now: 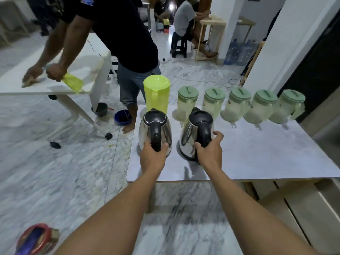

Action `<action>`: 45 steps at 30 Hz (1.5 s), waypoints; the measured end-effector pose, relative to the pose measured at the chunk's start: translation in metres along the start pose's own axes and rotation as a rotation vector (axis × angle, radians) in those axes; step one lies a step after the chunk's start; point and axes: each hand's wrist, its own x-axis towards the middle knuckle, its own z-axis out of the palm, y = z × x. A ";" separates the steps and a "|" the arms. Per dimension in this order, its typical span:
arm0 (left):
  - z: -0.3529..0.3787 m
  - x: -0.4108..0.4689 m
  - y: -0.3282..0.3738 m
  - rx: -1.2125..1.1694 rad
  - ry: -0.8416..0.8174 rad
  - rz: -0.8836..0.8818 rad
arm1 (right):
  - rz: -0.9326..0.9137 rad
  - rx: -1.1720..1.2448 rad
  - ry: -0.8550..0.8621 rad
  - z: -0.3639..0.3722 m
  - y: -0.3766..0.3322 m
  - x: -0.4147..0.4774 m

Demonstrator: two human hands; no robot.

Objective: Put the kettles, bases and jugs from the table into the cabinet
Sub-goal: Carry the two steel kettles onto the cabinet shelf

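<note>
On the table (pixel 257 155), two lidded kettles (pixel 155 129) in both hands (pixel 152 157).

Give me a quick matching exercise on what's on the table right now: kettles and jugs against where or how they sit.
Things:
1. left kettle
2. right kettle
3. yellow-green jug
4. green-lidded jugs

States:
A. row of five along the far edge
B. handle gripped by the right hand
C. no lid, behind the left kettle
D. handle gripped by the left hand

Pairs: 1-D, 2-B, 3-C, 4-A
</note>
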 end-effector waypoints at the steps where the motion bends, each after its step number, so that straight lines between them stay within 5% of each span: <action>1: 0.004 0.003 -0.001 -0.010 -0.003 -0.027 | 0.060 0.064 0.001 0.003 0.003 0.004; 8: 0.019 0.033 -0.010 -0.184 0.004 -0.120 | 0.168 0.311 -0.087 0.014 0.023 0.035; 25: -0.009 0.003 0.035 -0.198 0.082 0.016 | 0.090 0.289 0.080 -0.001 -0.003 0.028; 45: -0.082 -0.106 0.185 -0.218 -0.151 0.438 | 0.017 0.284 0.536 -0.194 -0.092 -0.114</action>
